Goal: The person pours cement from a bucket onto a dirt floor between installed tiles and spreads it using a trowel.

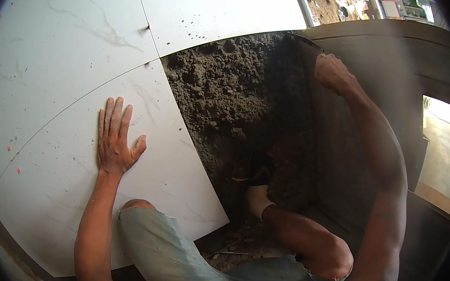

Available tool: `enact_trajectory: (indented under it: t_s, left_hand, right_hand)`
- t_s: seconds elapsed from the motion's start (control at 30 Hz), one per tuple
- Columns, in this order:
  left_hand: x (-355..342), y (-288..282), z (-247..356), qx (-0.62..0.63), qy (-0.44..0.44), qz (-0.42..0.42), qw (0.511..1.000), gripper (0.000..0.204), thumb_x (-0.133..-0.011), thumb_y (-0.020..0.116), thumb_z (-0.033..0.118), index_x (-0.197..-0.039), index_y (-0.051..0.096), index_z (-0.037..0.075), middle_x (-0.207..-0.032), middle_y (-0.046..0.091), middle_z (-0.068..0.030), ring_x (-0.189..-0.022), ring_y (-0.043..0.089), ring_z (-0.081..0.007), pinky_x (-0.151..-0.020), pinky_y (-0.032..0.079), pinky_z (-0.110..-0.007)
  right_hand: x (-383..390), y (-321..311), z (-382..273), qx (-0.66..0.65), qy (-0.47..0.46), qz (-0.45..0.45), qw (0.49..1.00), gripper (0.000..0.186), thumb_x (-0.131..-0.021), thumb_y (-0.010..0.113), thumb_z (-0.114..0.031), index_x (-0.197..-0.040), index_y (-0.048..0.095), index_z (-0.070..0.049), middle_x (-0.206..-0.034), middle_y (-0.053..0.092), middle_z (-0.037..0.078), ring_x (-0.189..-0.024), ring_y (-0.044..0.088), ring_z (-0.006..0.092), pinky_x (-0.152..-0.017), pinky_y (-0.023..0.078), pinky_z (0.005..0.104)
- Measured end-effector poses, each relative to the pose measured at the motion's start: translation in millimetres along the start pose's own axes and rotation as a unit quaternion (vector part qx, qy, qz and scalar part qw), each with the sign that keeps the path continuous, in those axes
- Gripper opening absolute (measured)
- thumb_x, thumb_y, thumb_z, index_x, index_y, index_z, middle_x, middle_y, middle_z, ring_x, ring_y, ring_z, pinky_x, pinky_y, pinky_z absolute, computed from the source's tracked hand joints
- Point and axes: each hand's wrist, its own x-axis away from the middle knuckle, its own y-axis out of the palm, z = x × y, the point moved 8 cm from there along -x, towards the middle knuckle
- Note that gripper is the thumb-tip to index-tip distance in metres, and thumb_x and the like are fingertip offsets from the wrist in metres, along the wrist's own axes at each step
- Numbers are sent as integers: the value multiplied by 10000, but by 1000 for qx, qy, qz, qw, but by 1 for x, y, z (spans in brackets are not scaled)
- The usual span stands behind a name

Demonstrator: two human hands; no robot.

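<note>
My left hand point(116, 142) lies flat on a large white marbled floor tile point(162, 172), its fingers stretched out and the thumb apart. To the right of that tile is a bed of loose, crumbly grey-brown mortar or soil point(225, 81), in shadow along its right side. At the bed's far right corner my right hand point(334, 74) is closed in a fist. A dark, thin-edged tool point(306, 40) reaches left from the fist over the edge of the far tile; its handle is hidden in the fist and its kind is unclear.
More white tiles point(73, 34) extend left and far, with small spacers point(148, 27) in a joint and red bits scattered about. A dark wooden panel point(374, 52) borders the right. My bent knees point(140, 205) and one foot point(258, 200) are close to the bed's near end.
</note>
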Motion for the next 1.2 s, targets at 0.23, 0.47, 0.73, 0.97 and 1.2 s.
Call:
enact_trajectory:
  t_s: [0.23, 0.47, 0.73, 0.97, 1.2]
  left_hand:
    - [1, 0, -6, 1, -3, 2, 1000, 737, -828, 580, 342, -1470, 348, 65, -1555, 294, -162, -1468, 214, -355, -1193, 184, -533]
    - [-7, 1, -5, 13, 2, 7, 1000, 734, -827, 584, 349, -1464, 359, 64, -1550, 300, -165, -1466, 218, -354, -1193, 184, -531]
    - [1, -6, -10, 16, 3, -2, 1000, 745, -827, 592, 368, -1459, 359, 49, -1550, 299, -167, -1465, 215, -361, -1192, 181, -536]
    - [5, -4, -8, 13, -1, -8, 1000, 739, -836, 576, 368, -1464, 348, 54, -1552, 293, -168, -1466, 212, -361, -1192, 180, -537]
    - [1, -3, -9, 15, 0, 2, 1000, 731, -834, 578, 373, -1455, 365, 52, -1550, 298, -167, -1467, 213, -357, -1190, 188, -538]
  right_hand:
    - [-17, -4, -15, 42, -1, -6, 999, 186, -778, 609, -36, -910, 691, 67, -1002, 669, 297, -952, 681, 409, -799, 566, 463]
    - [-29, -15, -26, 22, 24, 8, 999, 192, -753, 626, -39, -904, 696, 57, -968, 681, 280, -951, 679, 421, -804, 569, 440]
    - [15, -9, -19, 3, -25, -13, 1000, 200, -792, 528, -31, -859, 674, 88, -953, 637, 344, -923, 654, 466, -778, 544, 502]
    - [-14, 7, -22, -38, -5, 1, 999, 182, -785, 553, -20, -871, 664, 95, -994, 644, 326, -955, 651, 461, -787, 549, 489]
    - [-20, 7, -41, -82, 94, -49, 991, 189, -789, 559, 1, -920, 673, 77, -980, 685, 272, -929, 694, 392, -731, 572, 439]
